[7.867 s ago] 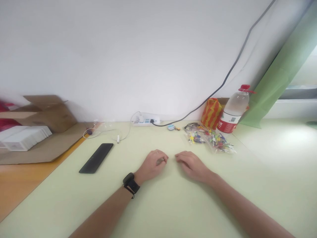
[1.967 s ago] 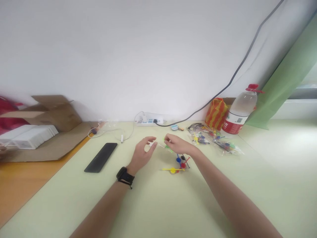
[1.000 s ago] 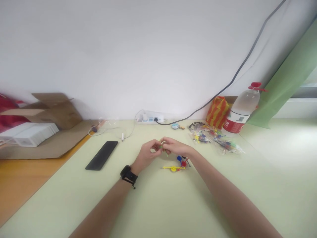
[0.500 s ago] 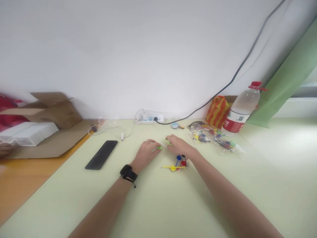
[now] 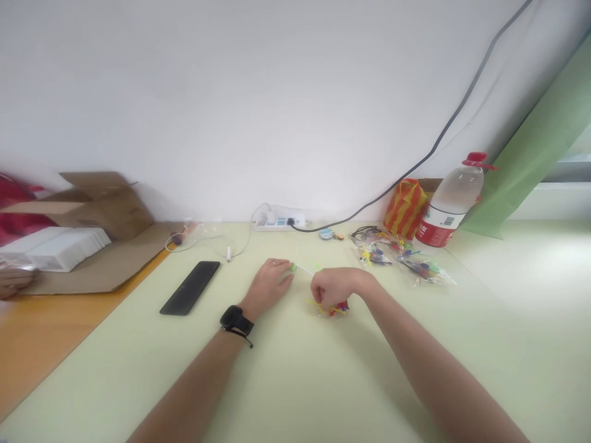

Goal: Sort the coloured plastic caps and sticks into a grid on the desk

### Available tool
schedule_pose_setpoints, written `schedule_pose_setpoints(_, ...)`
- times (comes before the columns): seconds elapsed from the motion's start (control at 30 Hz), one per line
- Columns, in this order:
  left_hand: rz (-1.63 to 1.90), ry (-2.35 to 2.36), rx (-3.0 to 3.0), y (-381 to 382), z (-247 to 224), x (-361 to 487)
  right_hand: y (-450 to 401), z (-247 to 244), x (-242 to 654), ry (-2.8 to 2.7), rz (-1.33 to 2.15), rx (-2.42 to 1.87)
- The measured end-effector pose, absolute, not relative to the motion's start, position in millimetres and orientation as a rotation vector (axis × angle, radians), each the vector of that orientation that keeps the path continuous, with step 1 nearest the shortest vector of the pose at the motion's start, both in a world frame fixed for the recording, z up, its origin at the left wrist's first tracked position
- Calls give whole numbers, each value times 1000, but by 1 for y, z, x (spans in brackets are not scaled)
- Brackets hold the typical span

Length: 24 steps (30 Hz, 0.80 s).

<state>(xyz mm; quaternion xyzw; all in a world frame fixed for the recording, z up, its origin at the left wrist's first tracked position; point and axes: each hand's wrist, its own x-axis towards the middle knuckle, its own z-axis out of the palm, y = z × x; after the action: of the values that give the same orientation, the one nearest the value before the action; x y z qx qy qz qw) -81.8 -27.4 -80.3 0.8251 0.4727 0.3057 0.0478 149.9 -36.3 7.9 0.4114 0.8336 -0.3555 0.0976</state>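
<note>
My left hand (image 5: 270, 286), with a black watch (image 5: 236, 320) on the wrist, rests on the table with its fingers around a small green plastic piece (image 5: 293, 267). From that piece a thin white stick (image 5: 305, 270) runs to the right. Another bit of green (image 5: 317, 267) shows just behind my right hand (image 5: 336, 287). The fingers of that hand point down, closed on a yellow plastic piece (image 5: 339, 311) with thin arms. Under them lies a red piece (image 5: 343, 304); the blue and black ones are mostly hidden.
Clear bags of coloured plastic parts (image 5: 425, 269), a striped bag (image 5: 406, 208) and a large water bottle (image 5: 446, 206) stand at right. A black slab (image 5: 190, 288) lies left. Behind is a power strip (image 5: 279, 224). Another person's hand (image 5: 16, 281) is beside white boxes (image 5: 55, 248).
My right hand has moved from the white stick toward me, down onto the coloured pieces. The yellow piece has tilted. My left hand has shifted slightly left and stays at the green piece.
</note>
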Motion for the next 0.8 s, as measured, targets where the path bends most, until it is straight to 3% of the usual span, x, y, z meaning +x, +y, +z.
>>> schedule_pose_setpoints(0.23,968,1455,2483,-28,-73,-84,-18,-3,159,2629,-1708,1298)
schedule_pose_setpoints(0.4,1229,1346,2259,-38,-56,-75,-9,-16,154,2635,-2070,1528)
schedule_pose_setpoints(0.6,1242,1051,2144,-49,-45,-58,-13,-27,133,2697,-2053,1608)
schedule_pose_setpoints(0.8,1183,1051,2101,-42,-48,-71,-9,-37,130,2783,-1629,1745)
